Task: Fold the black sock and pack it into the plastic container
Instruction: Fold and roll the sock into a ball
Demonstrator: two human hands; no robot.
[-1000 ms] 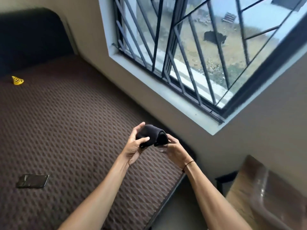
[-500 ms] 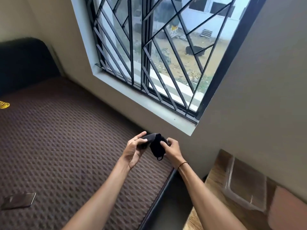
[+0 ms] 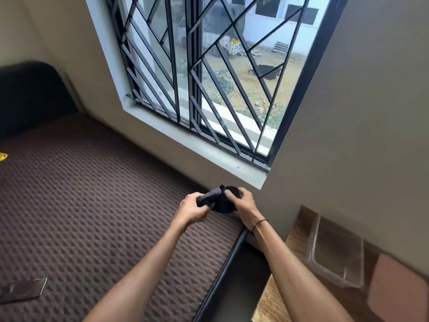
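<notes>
A bunched black sock [image 3: 219, 200] is held in the air above the right edge of the bed, below the window sill. My left hand [image 3: 191, 209] grips its left end, and my right hand [image 3: 242, 203] holds its right side with the thumb pressed on the fabric. A clear plastic container [image 3: 336, 252] sits open on the wooden table at the lower right, well apart from the sock and with nothing visible inside it.
The brown patterned mattress [image 3: 81, 205] fills the left. A dark phone [image 3: 22, 290] lies at its lower left and a yellow object [image 3: 2, 156] at the left edge. A pinkish lid-like item [image 3: 399, 289] lies beside the container. The barred window [image 3: 209, 77] is ahead.
The view has swung right, bringing the container and table more fully into sight. My hands have worked the sock into a tighter bundle, the left hand closing further round its end.
</notes>
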